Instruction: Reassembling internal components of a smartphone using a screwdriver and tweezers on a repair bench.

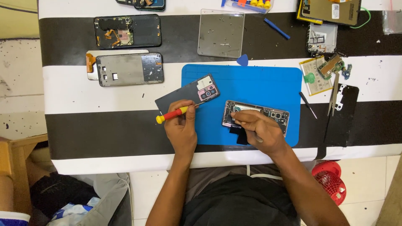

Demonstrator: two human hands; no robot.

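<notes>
My right hand (258, 130) rests on the near edge of the blue mat (268, 86), fingers drawn together and pressing down on the opened phone (268, 114), which lies flat on the mat under my fingertips with its insides facing up; I cannot tell whether anything is pinched between those fingers. A small black piece (239, 134) sits just under the heel of that hand. My left hand (181, 125) is just to the left of it, at the mat's left edge, curled around a screwdriver (171, 114) with a red and yellow handle, thumb and fingers pinching the shaft so the yellow end points out to the left and the tip points right, toward the phone. Just beyond my left knuckles lies the phone's dark back cover (187, 93), tilted, half on the mat and half on the striped table (67, 88). Off to the right of my right hand, past the mat's edge, lie a thin black screwdriver (307, 105), tweezers (335, 94) and a battery (315, 76) with a small green board (331, 65) on it. Farther out past my left hand are two more stripped phone frames (130, 69), one grey and one dark. Beyond the mat a blue pick (242, 61) lies beside a clear square tray (220, 32), and a blue pry tool (276, 28) lies to the right of it.
</notes>
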